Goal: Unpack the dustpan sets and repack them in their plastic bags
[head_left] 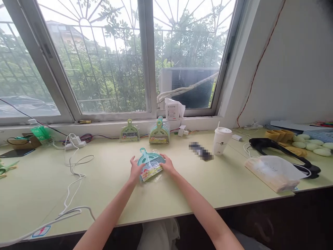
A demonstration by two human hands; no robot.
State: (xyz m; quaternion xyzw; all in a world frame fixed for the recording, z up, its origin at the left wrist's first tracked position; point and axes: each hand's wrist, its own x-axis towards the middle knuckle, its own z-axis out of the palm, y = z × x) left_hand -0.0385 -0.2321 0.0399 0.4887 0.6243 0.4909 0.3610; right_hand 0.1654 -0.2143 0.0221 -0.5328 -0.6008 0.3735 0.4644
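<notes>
A light blue mini dustpan and brush set (pixel 150 164) in clear plastic packaging is held a little tilted over the table in the head view. My left hand (pixel 135 169) grips its left edge, thumb on the front. On the opposite edge, my right hand (pixel 168 164) is closed with its thumb in front too. Behind them, by the window sill, stands a green packaged dustpan set (pixel 129 132). To its right is a stack of similar green dustpan sets (pixel 159 132). The fingers behind the blue package are partly hidden.
A white lidded cup (pixel 221 141) with a straw and a blurred-out dark object (pixel 201 151) are on the right. Beyond lie a tissue pack (pixel 273 173) and a black curved frame (pixel 283 152). White cables (pixel 71 177) run across the left, near a green bottle (pixel 39 130).
</notes>
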